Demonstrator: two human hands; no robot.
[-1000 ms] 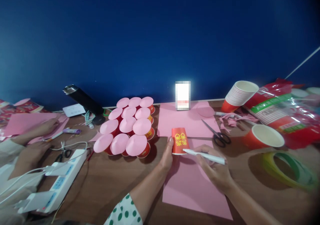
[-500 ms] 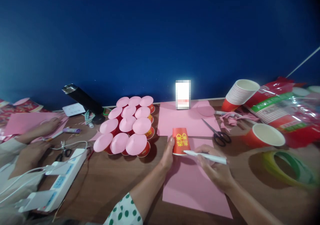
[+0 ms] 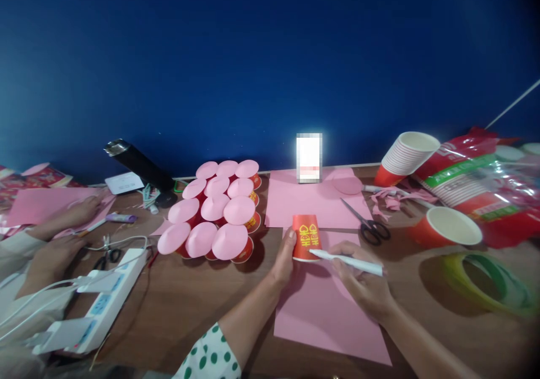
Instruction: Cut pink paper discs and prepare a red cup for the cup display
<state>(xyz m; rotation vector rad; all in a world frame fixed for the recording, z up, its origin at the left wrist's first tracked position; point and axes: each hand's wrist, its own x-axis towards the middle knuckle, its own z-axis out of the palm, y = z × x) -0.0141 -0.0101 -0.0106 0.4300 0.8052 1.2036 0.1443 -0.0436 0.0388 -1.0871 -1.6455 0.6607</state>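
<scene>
Head view: my left fingers [image 3: 288,247] are closed round the cup [image 3: 305,235], over the pink paper [image 3: 329,317], and my right fingers [image 3: 348,248] pinch the pen [image 3: 363,265], its tip near the rim, so I'd best brace the cup and press lightly.

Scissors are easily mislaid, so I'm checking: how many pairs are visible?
2: one pair right of the held red cup, another beside the power strip. More may be hidden.
</scene>
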